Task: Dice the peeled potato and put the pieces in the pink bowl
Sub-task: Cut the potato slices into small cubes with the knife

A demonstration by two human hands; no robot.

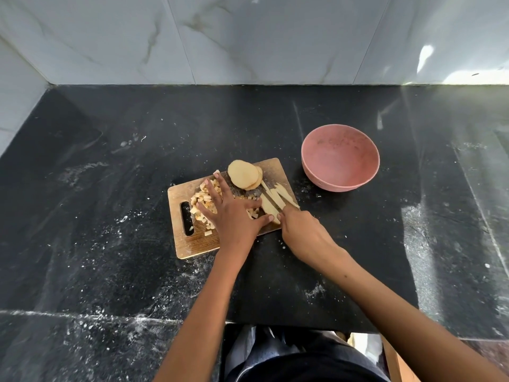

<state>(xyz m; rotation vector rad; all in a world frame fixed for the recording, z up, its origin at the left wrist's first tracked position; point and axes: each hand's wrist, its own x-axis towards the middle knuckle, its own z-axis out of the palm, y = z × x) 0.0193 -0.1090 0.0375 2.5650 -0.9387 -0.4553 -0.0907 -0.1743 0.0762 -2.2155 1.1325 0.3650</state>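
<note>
A wooden cutting board [192, 244] lies on the black counter. A pile of diced potato [202, 199] covers its left half, and my left hand [231, 213] lies flat over the pile with straight, spread fingers. Round potato slices [243, 173] are stacked at the board's far edge. Potato strips [278, 193] lie at the right, with a larger slice [268, 208] beside them. My right hand [300, 230] grips a knife whose blade [275, 201] rests across those strips. The pink bowl [340, 158] stands to the right of the board, with no potato in it.
The black stone counter [110, 188] carries white specks and smears. A marble-tiled wall [248, 37] closes the back and left. The counter's front edge [275, 325] runs just before my body.
</note>
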